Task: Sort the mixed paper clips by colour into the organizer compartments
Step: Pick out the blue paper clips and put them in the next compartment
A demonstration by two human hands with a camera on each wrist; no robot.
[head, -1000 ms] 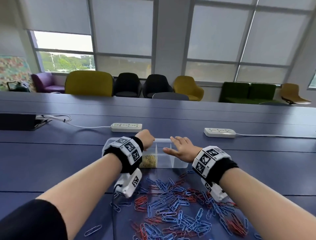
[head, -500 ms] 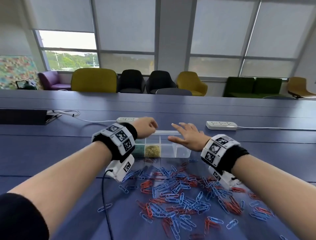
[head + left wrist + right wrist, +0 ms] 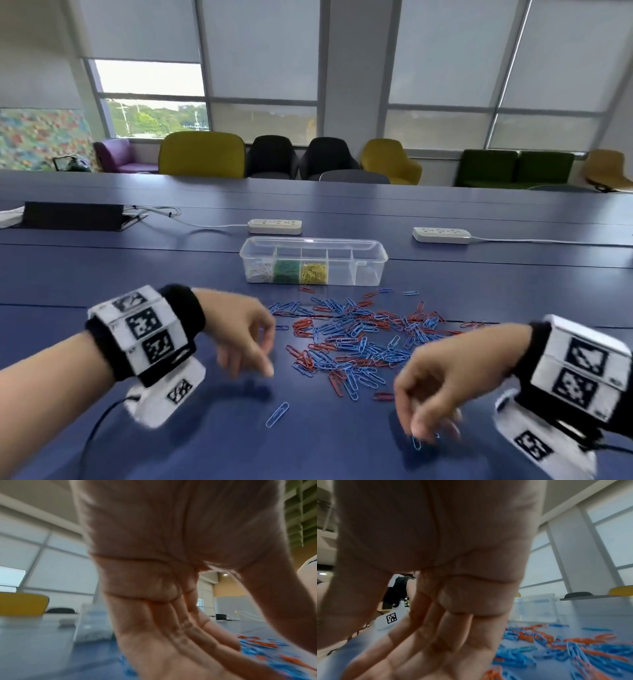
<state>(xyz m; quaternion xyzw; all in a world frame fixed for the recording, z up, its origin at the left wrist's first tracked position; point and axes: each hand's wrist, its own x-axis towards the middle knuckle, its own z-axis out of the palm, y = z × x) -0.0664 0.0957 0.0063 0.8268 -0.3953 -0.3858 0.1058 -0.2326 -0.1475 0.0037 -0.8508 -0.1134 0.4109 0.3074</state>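
In front of the organizer (image 3: 313, 260), head view first: both hands have pulled back from it since a second ago and dropped to the worktop (image 3: 102, 274) on the near side of the pile of blue and red clips (image 3: 356, 339). I'd guess that means a drop-off is done and the next pick is starting. Left hand (image 3: 245, 334) hovers at the pile's left edge, fingers loosely curled, holding nothing I can see. Right hand (image 3: 442, 387) is down at the pile's near right, fingers (image 3: 416, 430) reaching onto a blue clip (image 3: 416, 442), but it's too blurry to tell if it's pinched yet. A stray blue clip (image 3: 277, 414) lies nearer than the pile. The organizer has whitish, green and yellow clips in its three left compartments; the two right ones look empty. Two power strips (image 3: 275, 226) sit behind it.

Left wrist view: just the palm (image 3: 171, 547), fingers fairly straight and empty, very smeared.

Right wrist view: fingers (image 3: 436, 635) point down at the worktop, the tangled pile (image 3: 565, 649) beside them; those overlapping clips could snag
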